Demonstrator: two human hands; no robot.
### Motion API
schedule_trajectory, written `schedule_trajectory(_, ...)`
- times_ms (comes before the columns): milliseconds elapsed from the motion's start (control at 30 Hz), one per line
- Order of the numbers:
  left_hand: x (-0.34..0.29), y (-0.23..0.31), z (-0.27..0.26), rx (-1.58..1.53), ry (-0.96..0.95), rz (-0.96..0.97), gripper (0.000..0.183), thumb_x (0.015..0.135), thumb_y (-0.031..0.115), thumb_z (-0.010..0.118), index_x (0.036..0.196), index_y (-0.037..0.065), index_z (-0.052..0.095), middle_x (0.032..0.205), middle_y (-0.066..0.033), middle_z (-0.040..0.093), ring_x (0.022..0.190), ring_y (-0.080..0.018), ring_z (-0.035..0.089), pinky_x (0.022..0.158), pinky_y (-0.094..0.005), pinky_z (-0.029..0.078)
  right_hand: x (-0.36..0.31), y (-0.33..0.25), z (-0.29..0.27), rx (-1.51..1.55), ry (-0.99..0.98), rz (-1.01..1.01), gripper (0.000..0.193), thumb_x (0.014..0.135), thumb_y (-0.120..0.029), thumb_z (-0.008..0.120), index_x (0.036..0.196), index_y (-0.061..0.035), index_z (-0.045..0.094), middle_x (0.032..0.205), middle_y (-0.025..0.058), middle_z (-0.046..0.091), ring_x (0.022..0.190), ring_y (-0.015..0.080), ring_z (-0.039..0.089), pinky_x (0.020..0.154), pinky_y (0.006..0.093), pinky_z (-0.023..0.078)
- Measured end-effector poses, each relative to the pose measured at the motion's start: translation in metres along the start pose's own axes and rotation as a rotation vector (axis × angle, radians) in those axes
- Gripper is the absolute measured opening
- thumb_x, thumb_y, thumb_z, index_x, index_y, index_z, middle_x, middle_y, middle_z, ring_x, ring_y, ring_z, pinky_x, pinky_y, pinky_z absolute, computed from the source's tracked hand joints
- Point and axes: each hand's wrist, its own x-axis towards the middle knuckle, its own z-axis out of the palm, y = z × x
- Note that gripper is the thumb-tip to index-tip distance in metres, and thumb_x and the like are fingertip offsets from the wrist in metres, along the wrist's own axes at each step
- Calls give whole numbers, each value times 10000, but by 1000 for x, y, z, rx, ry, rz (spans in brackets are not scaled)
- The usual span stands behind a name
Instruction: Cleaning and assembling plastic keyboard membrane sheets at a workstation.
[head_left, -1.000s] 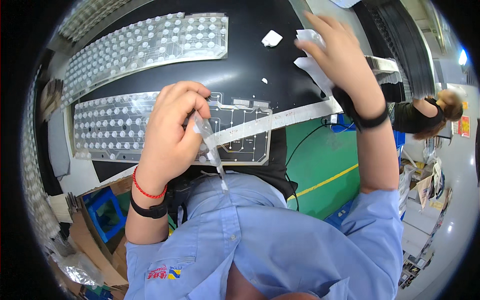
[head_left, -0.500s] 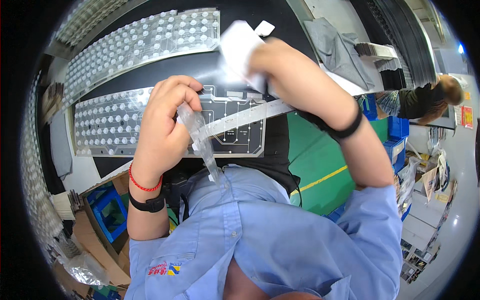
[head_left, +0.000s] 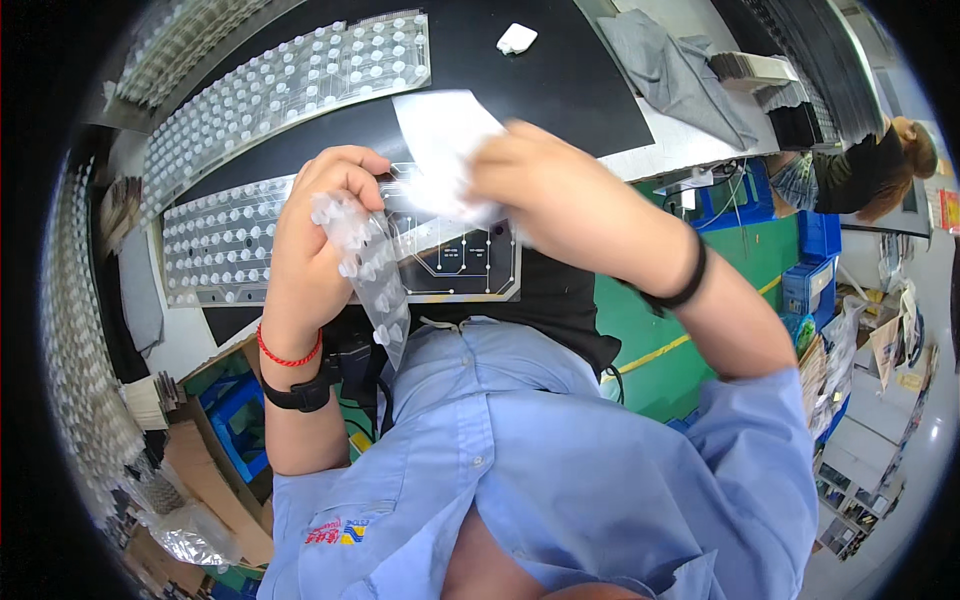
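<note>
Surroundings first. Second domed sheet point(head_left: 300, 100) lay at 10–11 o'clock on the black-topped worktop point(head_left: 590, 110), apart from the one being worked. Small white scrap point(head_left: 517, 39) at 12. Grey cloth point(head_left: 680, 80) at 1–2, crumpled on the worktop's pale border, with a stack of strips point(head_left: 752, 70) just beside it. Co-worker point(head_left: 870, 180) at 2–3, off past the worktop. Blue bins point(head_left: 808, 280) at 3 on the green floor point(head_left: 650, 330). Blue crate point(head_left: 235, 420) at 8, clear plastic bag point(head_left: 195, 535) at 7–8, cardboard point(head_left: 215, 480) between them.

Worked piece: dome film point(head_left: 220, 240), center-left, long axis roughly 9 to 3, right end near picture center. Its right part overhung the near worktop edge; the pale border showed through it. View partly blocked: left hand point(head_left: 318, 225) covered its middle, white sheet point(head_left: 440, 130) hid part of its upper right.

Looks: transparent film, rows of round whitish domes on the left; lower right showed white traces with dots, dark behind.

Left fingers curled, grasping a clear strip point(head_left: 370, 260) with whitish domes on it; strip hung toward 6, tilted, over the film and down to the shirt point(head_left: 560, 430). Right hand point(head_left: 530, 180) blurred, fingers clenched on the white sheet's lower right side; exact finger placement couldn't be told.
</note>
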Motion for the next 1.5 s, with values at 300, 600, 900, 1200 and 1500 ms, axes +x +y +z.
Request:
schedule_trajectory(300,-1,-4,4,-19,27,24,81,844,98,571,833,17,571,1124,-130,645,1032,-249,574,927,-337,422,-20,18,-82,-31,215,169,181,769,-15,556,874,5,702,877,200,659,837,396,644,771,450,529)
schedule_trajectory(600,-5,0,5,-70,62,-27,96,852,114,601,842,23,570,1128,-132,634,1016,-214,569,892,-307,420,-76,-3,-96,1,-507,432,106,689,2,552,718,17,654,753,177,644,792,364,648,730,444,514)
schedule_trajectory(900,-2,-3,1,-58,32,-30,142,868,154,599,839,18,572,1129,-144,626,1033,-237,565,911,-324,417,16,12,19,-166,-24,-19,150,756,-50,627,885,-5,689,896,159,658,902,356,623,791,449,519)
schedule_trajectory(1200,2,7,6,75,62,5,206,840,25,561,1028,17,645,1211,-131,612,1058,-232,566,939,-320,423,-29,58,-96,-219,388,446,179,864,-90,622,997,8,691,897,198,678,850,389,653,784,421,522)
schedule_trajectory(1500,-10,-11,7,234,369,520,362,917,-91,499,1270,-36,555,1358,-220,544,1183,-273,587,1048,-382,467,-160,1,90,60,57,126,432,860,-265,693,1264,-110,681,1327,103,658,1286,348,576,1094,492,446)
